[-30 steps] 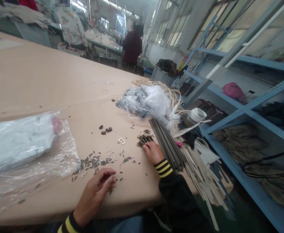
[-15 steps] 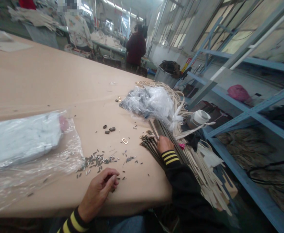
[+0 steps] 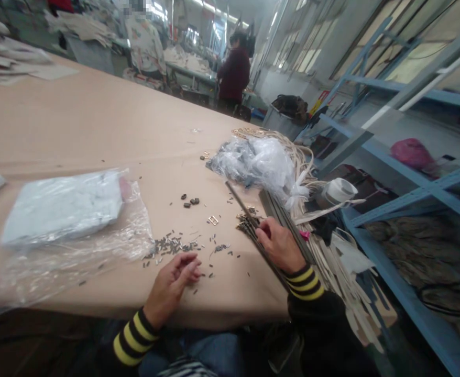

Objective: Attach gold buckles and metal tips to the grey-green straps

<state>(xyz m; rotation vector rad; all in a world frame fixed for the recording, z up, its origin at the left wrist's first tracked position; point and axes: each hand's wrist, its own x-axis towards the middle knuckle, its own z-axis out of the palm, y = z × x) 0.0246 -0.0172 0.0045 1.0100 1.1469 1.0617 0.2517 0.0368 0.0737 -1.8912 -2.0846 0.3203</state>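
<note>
My right hand (image 3: 280, 245) pinches a dark narrow strap (image 3: 238, 199), whose far end sticks out over the table. Under and beside that hand lie a bundle of dark straps with metal ends (image 3: 248, 226) and a stack of flat dark straps (image 3: 279, 212). Near the front edge, my left hand (image 3: 174, 285) has its fingers curled together; anything between them is too small to make out. Small metal pieces (image 3: 171, 245) are scattered just beyond it. Farther off are a gold-coloured buckle (image 3: 213, 220) and several dark fittings (image 3: 190, 202).
A clear plastic bag with a white pack (image 3: 65, 207) lies left on the table (image 3: 96, 120). Crumpled plastic (image 3: 257, 159), beige cords (image 3: 298, 149) and a white roll (image 3: 339, 191) are at the right, by blue shelving (image 3: 414, 186). Two people stand beyond the table.
My right hand now holds one dark strap lifted apart from the stack. The view has shifted, showing more of the left side. My left hand remains near the small pieces.
</note>
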